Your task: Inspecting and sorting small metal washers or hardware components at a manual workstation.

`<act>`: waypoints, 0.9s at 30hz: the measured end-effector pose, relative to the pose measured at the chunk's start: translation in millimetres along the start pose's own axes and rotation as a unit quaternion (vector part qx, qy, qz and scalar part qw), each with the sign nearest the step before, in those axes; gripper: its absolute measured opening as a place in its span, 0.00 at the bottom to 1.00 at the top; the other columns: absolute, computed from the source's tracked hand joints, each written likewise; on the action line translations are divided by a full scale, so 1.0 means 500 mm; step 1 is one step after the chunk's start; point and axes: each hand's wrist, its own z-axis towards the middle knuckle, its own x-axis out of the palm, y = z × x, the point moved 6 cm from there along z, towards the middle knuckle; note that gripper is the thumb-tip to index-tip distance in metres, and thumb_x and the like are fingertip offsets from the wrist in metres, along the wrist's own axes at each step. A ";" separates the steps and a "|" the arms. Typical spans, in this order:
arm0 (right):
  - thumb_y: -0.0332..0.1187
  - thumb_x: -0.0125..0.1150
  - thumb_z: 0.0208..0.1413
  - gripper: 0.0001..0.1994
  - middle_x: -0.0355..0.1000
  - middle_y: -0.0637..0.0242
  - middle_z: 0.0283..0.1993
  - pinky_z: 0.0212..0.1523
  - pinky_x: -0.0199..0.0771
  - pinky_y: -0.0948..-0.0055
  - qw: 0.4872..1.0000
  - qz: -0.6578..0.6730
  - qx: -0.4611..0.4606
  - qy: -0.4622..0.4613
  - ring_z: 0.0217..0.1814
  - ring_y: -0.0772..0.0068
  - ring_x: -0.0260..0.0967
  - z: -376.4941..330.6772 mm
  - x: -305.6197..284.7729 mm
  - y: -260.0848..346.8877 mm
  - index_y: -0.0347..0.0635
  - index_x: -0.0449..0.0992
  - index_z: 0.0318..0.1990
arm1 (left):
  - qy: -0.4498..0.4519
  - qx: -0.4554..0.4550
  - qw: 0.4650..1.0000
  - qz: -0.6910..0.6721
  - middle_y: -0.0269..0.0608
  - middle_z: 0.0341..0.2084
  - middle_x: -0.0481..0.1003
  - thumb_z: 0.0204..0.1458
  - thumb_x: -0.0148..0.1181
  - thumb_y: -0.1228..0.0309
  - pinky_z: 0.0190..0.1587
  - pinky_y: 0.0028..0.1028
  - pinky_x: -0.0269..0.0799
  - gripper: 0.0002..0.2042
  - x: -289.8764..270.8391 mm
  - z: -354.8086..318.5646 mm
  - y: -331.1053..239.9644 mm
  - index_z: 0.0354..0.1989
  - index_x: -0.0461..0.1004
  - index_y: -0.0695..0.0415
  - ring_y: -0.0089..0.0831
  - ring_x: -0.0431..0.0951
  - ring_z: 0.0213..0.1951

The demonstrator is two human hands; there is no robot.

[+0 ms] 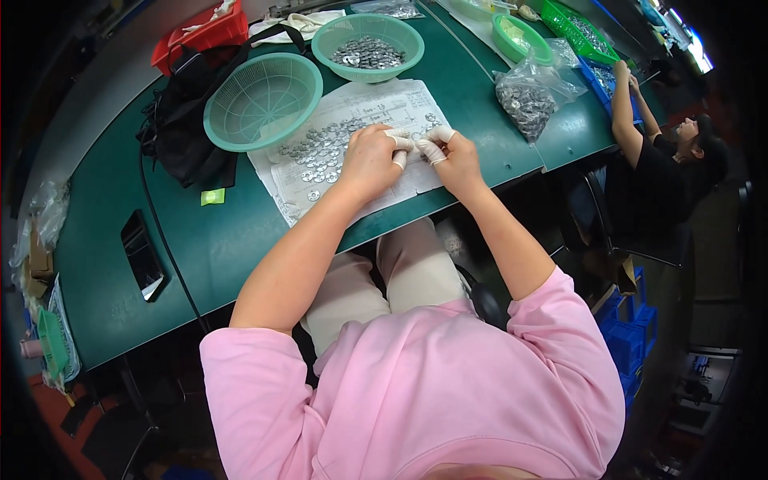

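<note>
My left hand (370,162) and my right hand (458,166) meet over a printed drawing sheet (400,100) near the table's front edge. White finger cots cover the thumbs and some fingers of both. Their fingertips are pinched close together, nearly touching; whatever sits between them is too small or hidden to make out. Many small round metal discs with a centre hole (322,160) lie spread on the paper, mostly left of my left hand. A few more discs (430,120) rest just beyond my right hand.
Behind the paper stand a mesh-patterned green basket (262,102) and a green bowl of metal parts (368,24). A bag of parts (524,104) lies at right. At left are a black bag (188,120) and a phone (144,256). Far right, another person (664,160) handles a blue tray (604,84).
</note>
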 end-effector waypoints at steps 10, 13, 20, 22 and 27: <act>0.30 0.61 0.52 0.06 0.71 0.70 0.21 0.24 0.65 0.81 0.982 0.153 0.113 -0.010 0.23 0.83 0.66 0.003 -0.012 -0.024 0.36 0.74 0.28 | -0.034 0.040 0.999 0.009 0.39 0.37 0.78 0.44 0.56 0.70 0.55 0.41 0.59 0.09 -0.007 0.006 -0.015 0.34 0.80 0.50 0.46 0.69 0.48; 0.29 0.62 0.52 0.06 0.71 0.69 0.22 0.24 0.65 0.80 0.985 0.137 0.109 -0.007 0.22 0.83 0.65 -0.004 -0.004 -0.023 0.35 0.74 0.28 | -0.035 0.063 0.997 0.003 0.39 0.38 0.77 0.43 0.58 0.69 0.54 0.41 0.59 0.10 -0.007 0.002 -0.019 0.35 0.80 0.50 0.49 0.69 0.47; 0.31 0.64 0.49 0.07 0.72 0.62 0.25 0.28 0.69 0.73 0.999 0.043 0.010 -0.005 0.25 0.72 0.69 -0.010 -0.010 -0.004 0.37 0.75 0.31 | 0.000 0.050 0.998 0.034 0.35 0.42 0.76 0.43 0.61 0.67 0.54 0.40 0.59 0.12 0.002 -0.004 -0.054 0.37 0.78 0.51 0.46 0.68 0.46; 0.31 0.64 0.48 0.07 0.72 0.60 0.26 0.29 0.69 0.72 1.000 0.027 0.000 0.016 0.26 0.69 0.69 -0.009 -0.004 0.001 0.38 0.75 0.31 | 0.002 0.035 0.999 0.035 0.35 0.40 0.76 0.42 0.62 0.66 0.54 0.41 0.59 0.12 0.000 -0.002 -0.054 0.38 0.78 0.51 0.46 0.67 0.46; 0.31 0.64 0.49 0.07 0.73 0.60 0.26 0.29 0.70 0.72 1.000 0.026 -0.002 0.011 0.27 0.69 0.70 -0.005 -0.005 0.003 0.37 0.76 0.32 | -0.011 0.020 0.999 0.038 0.37 0.40 0.76 0.42 0.62 0.66 0.53 0.42 0.59 0.11 0.007 0.001 -0.042 0.37 0.79 0.51 0.47 0.67 0.47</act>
